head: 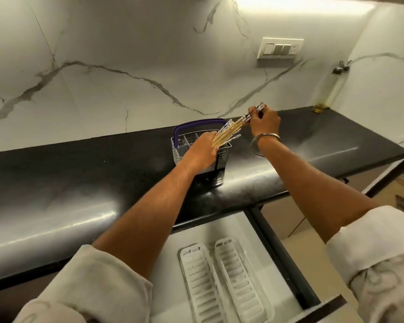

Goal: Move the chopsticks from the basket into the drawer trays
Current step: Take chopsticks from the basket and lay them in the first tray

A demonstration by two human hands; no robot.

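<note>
Chopsticks mid-lift, both hands on the bundle, drawer trays empty.
Black counter (56, 183), open drawer (278, 252), two white trays (196, 276), grey basket (223, 157). Left hand (202, 151) closed round the chopsticks (229, 130) low down; right hand (264, 122) pinches their tops. Risk: loose bundle fans, sticks slip out or tip the basket.

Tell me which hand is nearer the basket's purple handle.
Left. The left hand grips chopsticks right over the basket, beside the purple handle; the right hand pinches their tips farther right.
</note>
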